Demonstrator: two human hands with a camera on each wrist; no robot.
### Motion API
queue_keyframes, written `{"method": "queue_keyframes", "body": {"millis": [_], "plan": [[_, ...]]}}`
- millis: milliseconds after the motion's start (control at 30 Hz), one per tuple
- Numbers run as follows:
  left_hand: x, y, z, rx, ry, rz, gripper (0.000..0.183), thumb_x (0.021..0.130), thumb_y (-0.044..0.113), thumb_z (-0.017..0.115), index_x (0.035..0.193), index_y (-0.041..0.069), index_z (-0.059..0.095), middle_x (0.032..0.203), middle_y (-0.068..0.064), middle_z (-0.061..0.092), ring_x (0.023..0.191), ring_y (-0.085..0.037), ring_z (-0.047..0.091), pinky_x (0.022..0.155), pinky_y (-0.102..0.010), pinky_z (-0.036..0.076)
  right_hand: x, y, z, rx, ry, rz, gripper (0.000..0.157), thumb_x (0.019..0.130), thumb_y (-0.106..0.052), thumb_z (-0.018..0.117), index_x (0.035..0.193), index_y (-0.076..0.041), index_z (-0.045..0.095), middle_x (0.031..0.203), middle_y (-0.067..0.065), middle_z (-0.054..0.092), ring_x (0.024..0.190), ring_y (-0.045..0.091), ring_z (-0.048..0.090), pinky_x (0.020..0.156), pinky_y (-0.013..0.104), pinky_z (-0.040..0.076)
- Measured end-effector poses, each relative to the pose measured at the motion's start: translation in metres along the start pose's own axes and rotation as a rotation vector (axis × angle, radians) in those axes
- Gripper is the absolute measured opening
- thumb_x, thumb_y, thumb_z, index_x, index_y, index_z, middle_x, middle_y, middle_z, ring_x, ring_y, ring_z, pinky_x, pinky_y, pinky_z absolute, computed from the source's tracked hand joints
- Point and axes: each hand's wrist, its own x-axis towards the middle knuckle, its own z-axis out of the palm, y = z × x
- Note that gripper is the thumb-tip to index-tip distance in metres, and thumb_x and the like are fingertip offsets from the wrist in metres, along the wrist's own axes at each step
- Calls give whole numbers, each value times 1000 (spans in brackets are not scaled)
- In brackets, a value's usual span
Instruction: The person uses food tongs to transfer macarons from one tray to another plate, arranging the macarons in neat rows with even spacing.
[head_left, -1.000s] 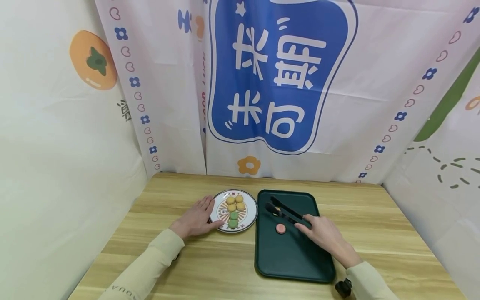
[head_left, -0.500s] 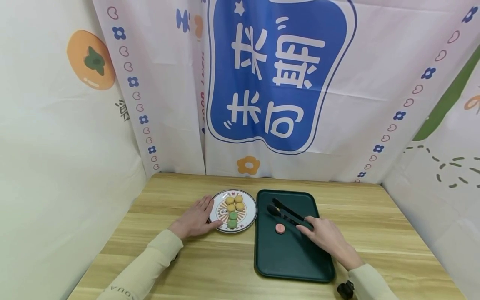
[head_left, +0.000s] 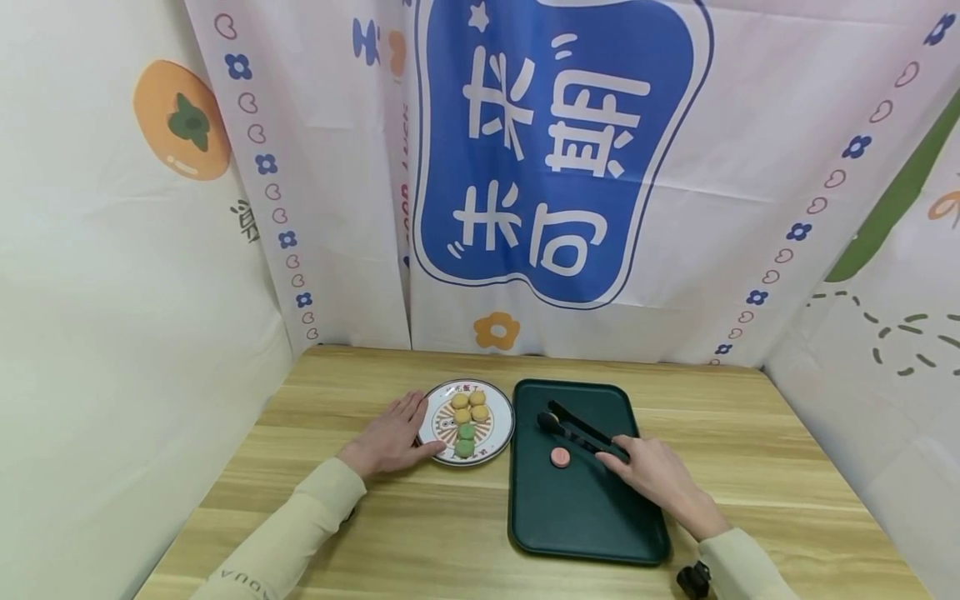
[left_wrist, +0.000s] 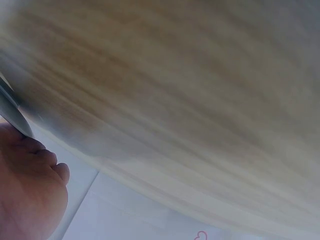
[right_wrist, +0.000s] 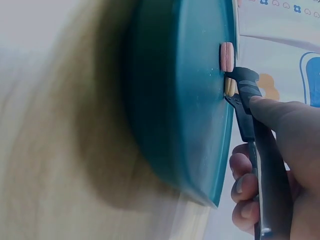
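My right hand (head_left: 656,475) grips black tongs (head_left: 585,437) over the dark green tray (head_left: 570,521). In the right wrist view a yellow macaron (right_wrist: 230,87) sits between the tong tips, largely covered by them; whether they squeeze it I cannot tell. Close by on the tray lies a pink macaron (head_left: 560,457). My left hand (head_left: 390,437) rests against the left rim of a round white plate (head_left: 502,429), fingers straight and thumb along the near edge. On this plate are several yellow macarons (head_left: 478,412) and two green macarons (head_left: 466,447).
Plate and tray stand side by side on a wood-grain table (head_left: 420,533), with a narrow gap between them. Behind the table hangs a printed cloth (head_left: 345,250). Pale cloth walls close off both sides.
The tongs have shifted slightly right and toward me, their tips now nearer the pink macaron. My left hand keeps its place at the plate.
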Motion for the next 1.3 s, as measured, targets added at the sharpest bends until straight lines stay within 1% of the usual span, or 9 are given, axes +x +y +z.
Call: {"method": "queue_keyframes", "body": {"millis": [167, 333, 567, 733, 833, 900, 1033, 1200, 1300], "plan": [[0, -1, 1, 5, 1, 2, 102, 83, 77, 24, 144, -5, 24, 150, -24, 22, 139, -35, 19, 113, -45, 20, 0, 0, -1, 11, -14, 9, 37, 85, -52, 58, 87, -16, 63, 50, -7, 39, 42, 7, 39, 40, 21, 30], [0, -1, 1, 15, 2, -3, 102, 83, 77, 23, 144, -4, 24, 150, -23, 21, 139, -34, 19, 114, -44, 19, 0, 0, -2, 20, -21, -1, 35, 86, -53, 57, 81, -19, 62, 49, -8, 38, 40, 7, 38, 39, 20, 30], [0, 0, -1, 16, -17, -9, 103, 83, 78, 21, 145, -4, 22, 151, -23, 20, 140, -33, 17, 114, -43, 19, -1, 2, 0, -6, 12, -49, 36, 86, -53, 56, 85, -18, 66, 48, -9, 35, 40, 5, 36, 39, 19, 28], [0, 0, -1, 22, -20, -7, 103, 83, 78, 21, 144, -4, 23, 150, -23, 20, 140, -34, 18, 113, -44, 20, -1, 2, -1, 19, 15, -50, 33, 87, -53, 55, 78, -21, 60, 48, -9, 35, 39, 5, 36, 39, 19, 28], [1, 1, -1, 26, -25, -8, 103, 83, 78, 20, 144, -4, 23, 150, -23, 20, 140, -33, 18, 113, -44, 20, -1, 1, -2, 31, 16, -45, 34, 87, -54, 54, 77, -21, 59, 49, -9, 36, 40, 5, 36, 39, 19, 28], [1, 1, -1, 31, -28, -10, 103, 82, 78, 19, 144, -4, 23, 151, -23, 20, 140, -33, 18, 113, -44, 20, 0, 0, -3, 32, 23, -49, 35, 87, -55, 53, 79, -22, 61, 48, -10, 36, 39, 5, 36, 38, 19, 28], [1, 2, -2, 33, -28, -12, 103, 82, 78, 19, 144, -4, 23, 150, -23, 20, 140, -34, 18, 113, -44, 21, 3, -3, -3, 25, 45, -73, 34, 88, -55, 52, 78, -23, 60, 47, -11, 34, 38, 4, 35, 37, 19, 27], [0, 2, -3, 24, -13, -6, 102, 83, 77, 23, 143, -6, 26, 149, -24, 22, 139, -35, 20, 113, -45, 22, 6, -8, -3, 40, 63, -96, 34, 87, -55, 52, 71, -25, 54, 47, -11, 33, 38, 4, 34, 38, 19, 26], [-1, 2, -3, 26, -14, -11, 102, 83, 77, 22, 144, -5, 25, 150, -23, 22, 139, -35, 20, 113, -44, 21, 8, -12, -3, 44, 70, -104, 34, 87, -55, 52, 72, -25, 54, 47, -11, 33, 38, 4, 34, 38, 19, 27]]}}
